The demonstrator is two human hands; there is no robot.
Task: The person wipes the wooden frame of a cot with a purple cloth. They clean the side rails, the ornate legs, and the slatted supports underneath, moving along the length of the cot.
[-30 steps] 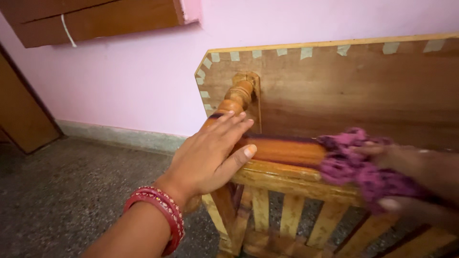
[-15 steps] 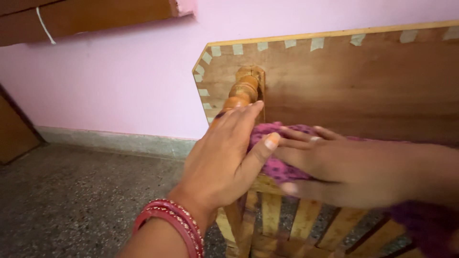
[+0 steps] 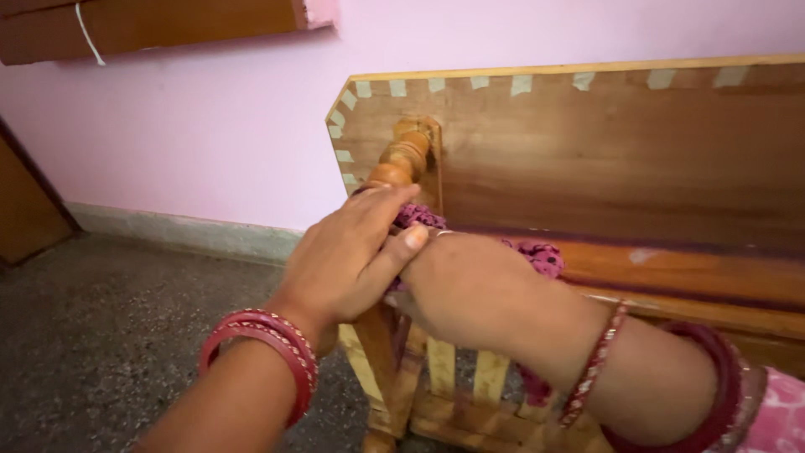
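Nearest the lens, my left forearm entered from the lower left of the frame, red bangles (image 3: 267, 348) at the wrist, and my left hand (image 3: 340, 256) lay flat over the corner of the wooden frame (image 3: 662, 273), fingers pressed together along the post, thumb extended toward the other hand. My right hand (image 3: 470, 281), at centre frame, was closed over the purple cloth (image 3: 541, 256), knuckles up; its fingertips were hidden, so I could not tell how tightly it gripped. The cloth sat bunched at the corner where the turned post (image 3: 402, 159) met the rail. By my judgement the wiping was partway: the rail to the right gleamed, with one pale smear on it, while the post and the slats (image 3: 490, 377) below appeared untouched. Beyond stood the brown board (image 3: 604, 143) against the pink wall (image 3: 210, 126).
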